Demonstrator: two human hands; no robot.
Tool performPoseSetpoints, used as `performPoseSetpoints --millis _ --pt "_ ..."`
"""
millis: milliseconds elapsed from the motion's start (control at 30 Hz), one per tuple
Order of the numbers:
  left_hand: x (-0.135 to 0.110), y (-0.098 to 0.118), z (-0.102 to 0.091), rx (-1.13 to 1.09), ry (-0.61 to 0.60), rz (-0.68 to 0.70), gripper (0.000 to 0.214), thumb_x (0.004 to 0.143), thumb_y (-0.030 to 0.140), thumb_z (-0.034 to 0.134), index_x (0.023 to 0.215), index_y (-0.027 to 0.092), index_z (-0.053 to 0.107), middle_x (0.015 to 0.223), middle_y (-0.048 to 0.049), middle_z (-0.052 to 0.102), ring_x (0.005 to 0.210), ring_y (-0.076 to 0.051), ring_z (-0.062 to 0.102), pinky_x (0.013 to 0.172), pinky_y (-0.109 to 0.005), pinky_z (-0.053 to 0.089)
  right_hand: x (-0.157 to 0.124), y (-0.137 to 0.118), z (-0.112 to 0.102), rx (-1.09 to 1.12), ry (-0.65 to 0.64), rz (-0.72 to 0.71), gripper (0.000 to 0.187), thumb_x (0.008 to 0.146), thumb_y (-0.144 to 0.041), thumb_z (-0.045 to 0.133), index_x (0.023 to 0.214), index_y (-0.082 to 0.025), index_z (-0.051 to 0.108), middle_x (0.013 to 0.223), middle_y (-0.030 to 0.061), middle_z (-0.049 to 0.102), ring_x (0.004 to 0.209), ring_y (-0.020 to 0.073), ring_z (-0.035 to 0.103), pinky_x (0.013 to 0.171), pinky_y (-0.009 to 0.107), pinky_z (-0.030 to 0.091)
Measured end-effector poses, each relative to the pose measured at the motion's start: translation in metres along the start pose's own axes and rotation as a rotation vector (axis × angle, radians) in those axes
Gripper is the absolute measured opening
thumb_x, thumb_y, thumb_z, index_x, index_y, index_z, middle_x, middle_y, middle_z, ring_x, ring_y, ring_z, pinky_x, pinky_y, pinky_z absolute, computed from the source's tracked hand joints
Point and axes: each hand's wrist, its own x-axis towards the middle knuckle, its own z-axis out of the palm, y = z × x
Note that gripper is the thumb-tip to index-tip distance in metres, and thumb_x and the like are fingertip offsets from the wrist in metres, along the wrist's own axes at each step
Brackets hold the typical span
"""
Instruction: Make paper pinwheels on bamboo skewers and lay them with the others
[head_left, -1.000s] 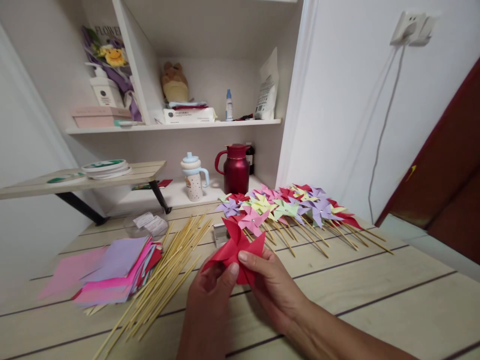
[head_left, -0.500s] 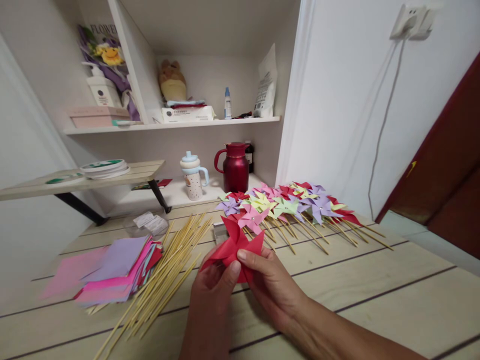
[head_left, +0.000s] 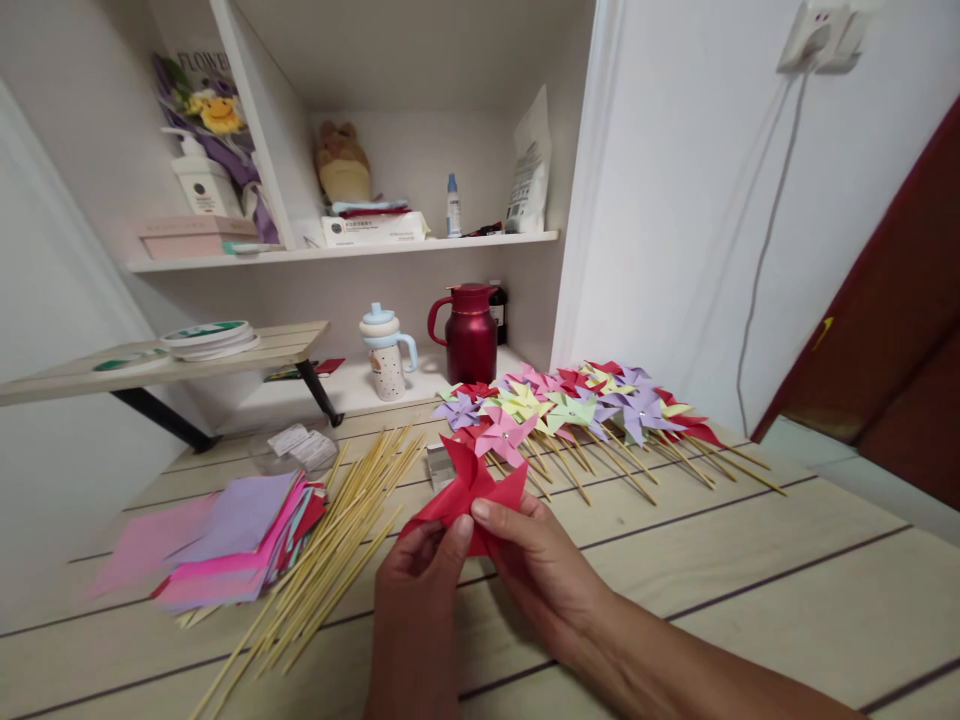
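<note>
A red paper pinwheel [head_left: 469, 476] is held up over the table between both hands, its folded points spread out. My left hand [head_left: 424, 575] is closed on its lower left side, thumb pressed near the centre. From the right, my right hand [head_left: 536, 555] pinches it, with the thumb also at the middle. Fingers behind the paper are hidden. Just beyond stands a small pale box [head_left: 439, 466], partly covered by the paper. To the left lie a bundle of thin wooden sticks [head_left: 337, 550] and a stack of coloured paper sheets [head_left: 232, 520].
Finished pinwheels on sticks [head_left: 574, 410] lie heaped at the back right. A red jug [head_left: 471, 335] and a drinking cup [head_left: 388, 365] stand behind. A clear plastic box [head_left: 300, 447] sits beyond the paper stack, near a small raised shelf [head_left: 289, 345] on black legs.
My left thumb has shifted slightly up and left, closer to the pinwheel's centre. The left hand has moved a little to the left; the right hand keeps its pinch.
</note>
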Motion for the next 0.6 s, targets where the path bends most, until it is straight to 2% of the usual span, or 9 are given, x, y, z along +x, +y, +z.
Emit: performPoseSetpoints --millis 200,400,600 --pt "-0.004 0.007 -0.001 0.159 0.022 0.037 0.03 0.061 0.043 0.082 0.077 0.018 0.077 0.077 -0.0042 0.076 0.08 -0.022 0.069 0.073 -0.031 0.052 0.0 0.004 -0.001 -0.013 0.02 0.002 0.033 0.064 -0.024 0.085 0.095 -0.017 0.077 0.093 0.0072 0.079 0.089 0.0224 0.071 0.091 0.035 0.049" --pt "-0.002 0.007 -0.006 0.158 0.053 -0.046 0.024 0.064 0.039 0.082 0.073 0.017 0.076 0.071 -0.0031 0.075 0.069 -0.017 0.065 0.07 -0.027 0.05 0.001 0.007 -0.006 -0.083 0.051 0.036 0.029 0.064 -0.025 0.086 0.091 -0.019 0.076 0.089 0.0053 0.078 0.083 0.0212 0.069 0.085 0.034 0.049" --pt "0.012 0.022 -0.018 -0.052 -0.09 -0.087 0.023 0.074 0.04 0.074 0.071 0.018 0.075 0.067 -0.0031 0.072 0.062 -0.017 0.063 0.067 -0.029 0.049 0.001 0.002 -0.012 -0.24 0.08 0.005 0.024 0.077 -0.038 0.077 0.094 -0.022 0.07 0.09 0.0017 0.072 0.078 0.0161 0.062 0.079 0.03 0.047"
